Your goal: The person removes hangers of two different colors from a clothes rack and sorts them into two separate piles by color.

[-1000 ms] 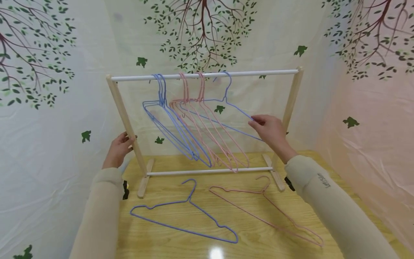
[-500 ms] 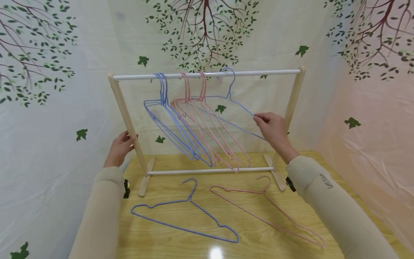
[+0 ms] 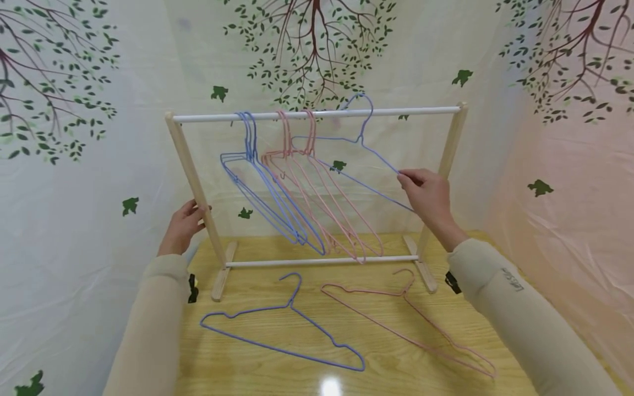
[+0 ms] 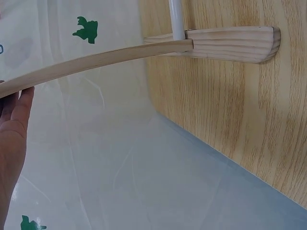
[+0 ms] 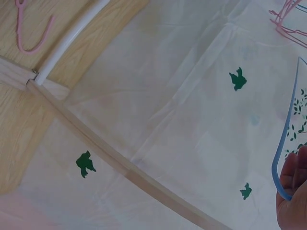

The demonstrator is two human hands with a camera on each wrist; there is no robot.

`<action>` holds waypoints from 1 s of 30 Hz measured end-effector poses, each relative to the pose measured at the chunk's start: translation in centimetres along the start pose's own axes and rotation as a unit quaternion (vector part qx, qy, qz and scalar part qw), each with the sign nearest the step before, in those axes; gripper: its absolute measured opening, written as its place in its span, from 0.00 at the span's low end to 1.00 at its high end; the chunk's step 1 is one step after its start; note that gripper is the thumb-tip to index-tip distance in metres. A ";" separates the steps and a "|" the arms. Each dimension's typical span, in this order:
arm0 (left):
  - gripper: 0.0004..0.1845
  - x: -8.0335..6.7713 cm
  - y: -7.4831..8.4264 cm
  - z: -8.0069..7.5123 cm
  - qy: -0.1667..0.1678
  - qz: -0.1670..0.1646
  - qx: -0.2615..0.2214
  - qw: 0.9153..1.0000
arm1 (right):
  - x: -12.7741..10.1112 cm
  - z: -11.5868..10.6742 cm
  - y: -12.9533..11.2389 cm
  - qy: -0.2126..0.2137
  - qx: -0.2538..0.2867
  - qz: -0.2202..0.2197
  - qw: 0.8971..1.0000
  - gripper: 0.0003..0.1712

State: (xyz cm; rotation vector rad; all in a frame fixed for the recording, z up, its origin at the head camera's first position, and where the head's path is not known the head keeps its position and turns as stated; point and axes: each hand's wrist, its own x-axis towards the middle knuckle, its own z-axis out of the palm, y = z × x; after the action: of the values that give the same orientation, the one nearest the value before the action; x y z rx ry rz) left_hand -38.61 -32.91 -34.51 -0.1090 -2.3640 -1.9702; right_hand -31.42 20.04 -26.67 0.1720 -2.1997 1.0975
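A blue wire hanger held at its shoulder, hook raised above the rail

The blue hanger [image 3: 356,159] is pinched at its right shoulder by the right hand [image 3: 428,195], fingers curled round the thin wire; its hook stands just above the white rail [image 3: 396,111], up and left of the grip. It is judged light, springy and a little slippery, best taken at the shoulder bend. The left hand [image 3: 184,225] is wrapped round the rack's wooden post [image 3: 195,187], well apart from it.
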 end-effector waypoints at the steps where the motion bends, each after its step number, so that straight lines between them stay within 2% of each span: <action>1: 0.31 0.0 0.0 0.1 0.002 0.003 0.002 1.000 | -0.1 -0.1 0.0 0.002 -0.001 0.001 1.000 0.17; 7: 0.30 0.1 0.1 0.5 0.020 0.022 0.014 0.999 | -0.5 -0.8 0.6 0.029 0.010 -0.002 1.000 0.14; 12: 0.30 0.0 0.0 0.6 0.029 0.022 0.013 0.999 | -1.1 -1.6 1.2 0.042 0.015 -0.008 0.999 0.13; 23: 0.29 0.3 -0.2 0.6 0.032 0.019 0.018 0.999 | -3.8 -3.8 3.0 0.045 0.009 -0.023 0.999 0.13; 30: 0.29 0.3 -0.5 0.4 0.027 0.025 0.013 0.999 | -5.9 -4.5 4.6 0.036 -0.005 -0.029 0.999 0.11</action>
State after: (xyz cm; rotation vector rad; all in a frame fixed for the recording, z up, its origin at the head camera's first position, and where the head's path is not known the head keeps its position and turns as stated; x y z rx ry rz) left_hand -38.94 -32.55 -35.01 -0.1096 -2.3284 -1.8961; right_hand -26.38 25.32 -31.45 0.1892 -2.1228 1.0455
